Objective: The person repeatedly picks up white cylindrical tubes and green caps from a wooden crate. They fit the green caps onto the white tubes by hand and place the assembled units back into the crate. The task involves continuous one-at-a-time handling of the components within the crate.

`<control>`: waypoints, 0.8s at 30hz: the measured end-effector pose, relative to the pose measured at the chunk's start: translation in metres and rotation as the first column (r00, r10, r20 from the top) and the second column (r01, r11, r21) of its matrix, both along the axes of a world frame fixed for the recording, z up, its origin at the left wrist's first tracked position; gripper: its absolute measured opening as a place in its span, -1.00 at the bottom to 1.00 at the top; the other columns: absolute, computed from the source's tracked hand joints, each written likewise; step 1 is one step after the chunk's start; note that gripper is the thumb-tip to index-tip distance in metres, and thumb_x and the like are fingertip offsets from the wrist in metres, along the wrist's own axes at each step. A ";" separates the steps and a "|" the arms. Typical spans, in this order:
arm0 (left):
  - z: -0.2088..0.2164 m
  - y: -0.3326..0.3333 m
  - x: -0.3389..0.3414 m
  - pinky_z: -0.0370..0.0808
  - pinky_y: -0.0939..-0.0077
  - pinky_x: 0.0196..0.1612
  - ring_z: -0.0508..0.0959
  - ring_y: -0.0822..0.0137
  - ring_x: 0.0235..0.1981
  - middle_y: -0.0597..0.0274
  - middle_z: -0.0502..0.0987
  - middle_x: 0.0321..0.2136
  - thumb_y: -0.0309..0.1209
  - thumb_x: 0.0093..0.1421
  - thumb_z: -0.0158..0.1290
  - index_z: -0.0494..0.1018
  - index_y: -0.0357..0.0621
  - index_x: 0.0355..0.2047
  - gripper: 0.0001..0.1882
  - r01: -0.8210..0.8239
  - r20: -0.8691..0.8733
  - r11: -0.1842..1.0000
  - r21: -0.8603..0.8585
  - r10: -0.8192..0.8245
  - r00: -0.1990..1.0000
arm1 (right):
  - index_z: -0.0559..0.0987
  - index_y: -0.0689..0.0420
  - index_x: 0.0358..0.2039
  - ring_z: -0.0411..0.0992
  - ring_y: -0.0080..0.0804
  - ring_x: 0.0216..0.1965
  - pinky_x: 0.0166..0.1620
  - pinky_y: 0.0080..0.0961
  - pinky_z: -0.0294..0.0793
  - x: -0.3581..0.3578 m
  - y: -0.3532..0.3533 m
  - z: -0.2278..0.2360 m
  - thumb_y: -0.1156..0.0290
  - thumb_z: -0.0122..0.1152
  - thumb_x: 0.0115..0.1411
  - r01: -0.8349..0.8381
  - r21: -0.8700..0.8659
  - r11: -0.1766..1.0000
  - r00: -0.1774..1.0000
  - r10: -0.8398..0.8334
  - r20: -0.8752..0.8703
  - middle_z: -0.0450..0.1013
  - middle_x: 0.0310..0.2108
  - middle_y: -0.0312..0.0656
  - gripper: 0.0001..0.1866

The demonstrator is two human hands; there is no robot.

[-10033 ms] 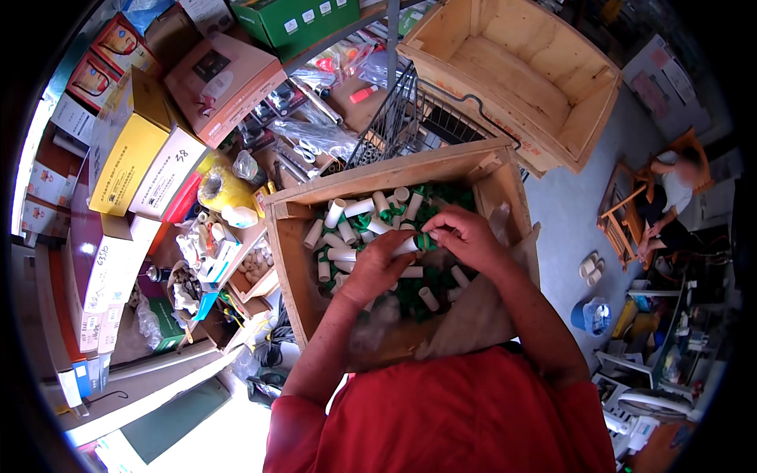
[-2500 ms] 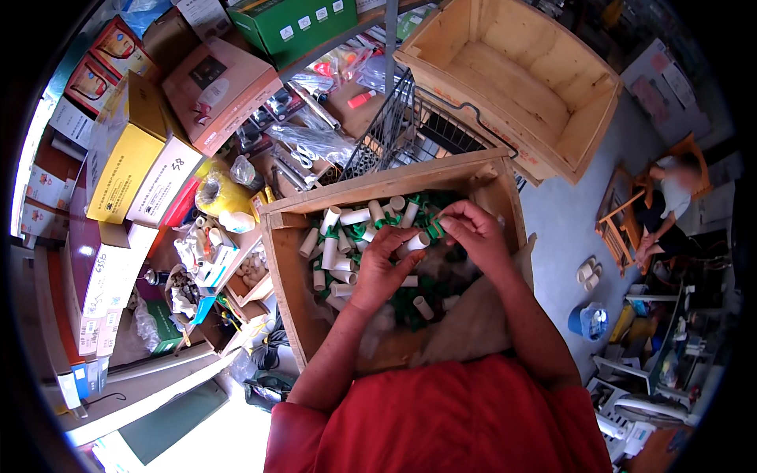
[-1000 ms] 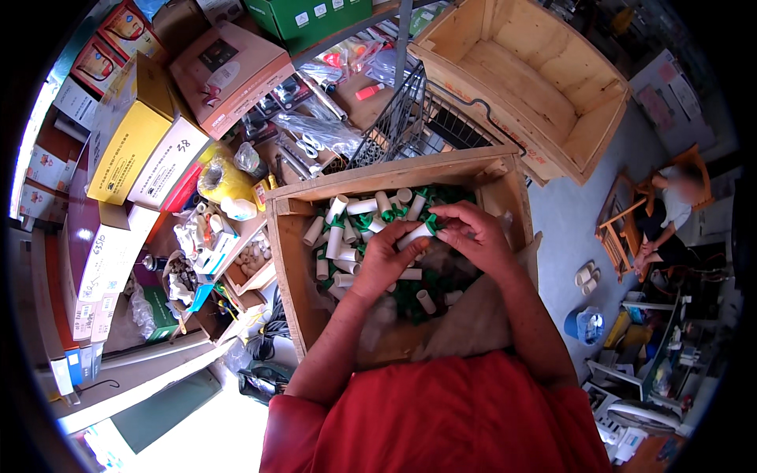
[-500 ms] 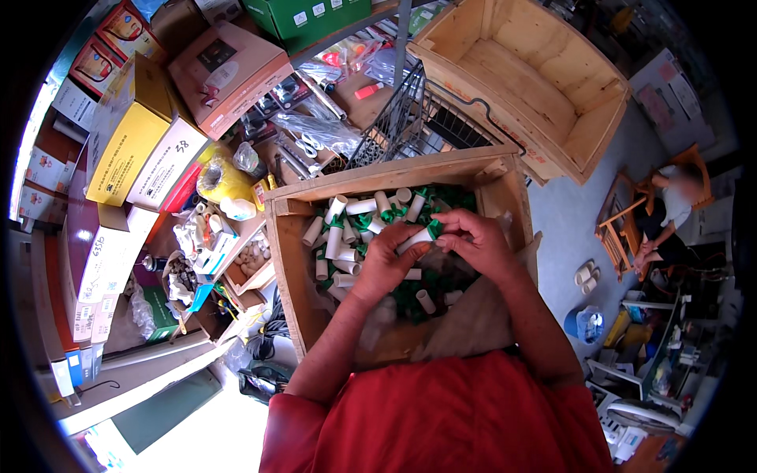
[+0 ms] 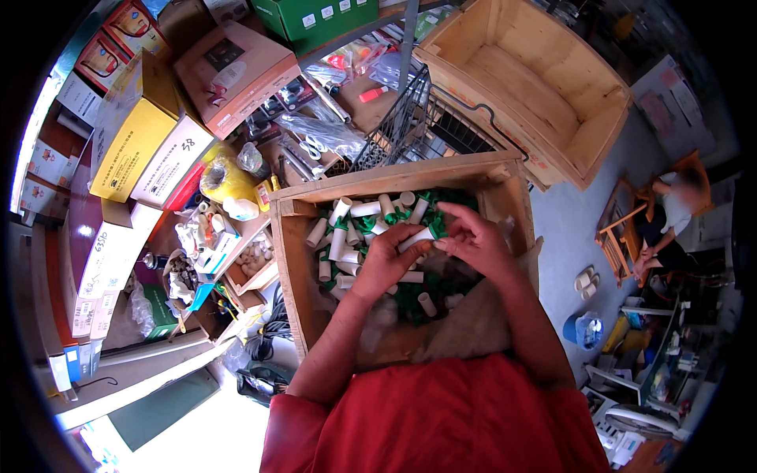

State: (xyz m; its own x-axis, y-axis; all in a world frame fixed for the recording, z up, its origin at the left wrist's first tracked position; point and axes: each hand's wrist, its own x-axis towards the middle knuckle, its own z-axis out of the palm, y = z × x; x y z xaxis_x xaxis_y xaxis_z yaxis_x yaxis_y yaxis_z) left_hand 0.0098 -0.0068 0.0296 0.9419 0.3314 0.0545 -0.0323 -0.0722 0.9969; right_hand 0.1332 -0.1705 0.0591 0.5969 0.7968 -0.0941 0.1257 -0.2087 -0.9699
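Note:
A short white plastic tube with a green end piece (image 5: 419, 239) is held over a pile of similar parts. My left hand (image 5: 386, 258) is closed round its white body, thumb along the near side. My right hand (image 5: 479, 243) is at the green end, its thumb close against it and its index finger raised apart. Whether its other fingers touch the piece is hard to see. Beneath both hands, several white tubes (image 5: 338, 243) with green parts (image 5: 410, 302) lie jumbled in a wooden crate (image 5: 288, 272).
A second wooden crate (image 5: 528, 67) stands at the far right, beside a black wire basket (image 5: 394, 130). Cardboard boxes (image 5: 142, 134) are stacked on the left. Crumpled sheeting (image 5: 473, 327) lies over the near right of the crate. A person (image 5: 670, 213) sits at the right.
My right index finger has lifted away from the green end, and the fingers have spread. The left hand keeps its hold on the tube. The whole view has shifted slightly.

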 end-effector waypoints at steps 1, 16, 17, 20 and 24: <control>0.000 0.001 -0.001 0.42 0.52 -0.28 0.47 0.45 -0.41 0.27 0.56 -0.37 -0.41 0.17 0.18 0.52 -0.24 -0.14 -0.73 0.020 -0.046 0.991 -0.133 -0.026 0.999 | 0.39 0.08 0.14 0.41 -0.66 -0.44 -0.36 -0.69 0.45 0.000 0.002 0.003 0.49 0.30 0.13 -0.005 0.036 0.999 1.000 0.005 -0.009 0.45 -0.35 -0.30 -0.45; -0.006 -0.010 0.001 0.41 0.52 -0.26 0.45 0.47 -0.38 0.29 0.51 -0.45 -0.45 0.14 0.19 0.53 -0.24 -0.14 -0.73 0.061 -0.011 0.996 -0.062 -0.061 0.998 | 0.61 0.16 -0.20 0.42 -0.62 -0.39 -0.39 -0.67 0.41 0.003 0.001 0.001 0.50 0.32 0.11 -0.038 0.124 0.992 0.987 0.018 0.159 0.41 -0.37 -0.29 -0.79; -0.007 -0.010 0.002 0.41 0.50 -0.25 0.46 0.45 -0.37 0.27 0.51 -0.44 -0.46 0.11 0.21 0.53 -0.25 -0.14 -0.71 0.025 0.048 0.997 0.078 -0.029 0.998 | 0.61 0.18 -0.22 0.42 -0.63 -0.41 -0.40 -0.66 0.41 0.003 0.002 0.000 0.49 0.32 0.11 -0.020 0.109 0.994 0.987 0.002 0.158 0.40 -0.38 -0.29 -0.80; -0.002 -0.009 0.003 0.42 0.48 -0.24 0.47 0.41 -0.33 0.20 0.51 -0.40 -0.49 0.06 0.24 0.52 -0.26 -0.12 -0.66 -0.031 0.054 0.937 0.348 0.013 0.998 | 0.59 0.24 -0.28 0.41 -0.63 -0.45 -0.42 -0.66 0.40 0.003 0.004 -0.010 0.47 0.33 0.11 0.045 0.037 0.998 0.996 -0.047 0.069 0.40 -0.44 -0.28 -0.82; -0.007 -0.010 0.005 0.41 0.52 -0.25 0.47 0.44 -0.38 0.21 0.55 -0.38 -0.45 0.10 0.22 0.53 -0.26 -0.14 -0.70 -0.012 0.000 0.955 0.296 0.012 1.000 | 0.56 0.26 -0.30 0.41 -0.64 -0.51 -0.43 -0.67 0.39 0.004 0.003 -0.015 0.33 0.25 0.20 0.052 -0.054 0.997 0.999 -0.052 0.005 0.43 -0.49 -0.28 -0.77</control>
State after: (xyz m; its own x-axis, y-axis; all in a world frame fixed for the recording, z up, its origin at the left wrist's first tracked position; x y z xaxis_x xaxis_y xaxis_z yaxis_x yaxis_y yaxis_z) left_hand 0.0143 -0.0171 0.0229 0.9382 0.3119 0.1502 -0.0279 -0.3643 0.9309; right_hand 0.1374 -0.1676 0.0439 0.6380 0.7583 -0.1342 0.1163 -0.2671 -0.9566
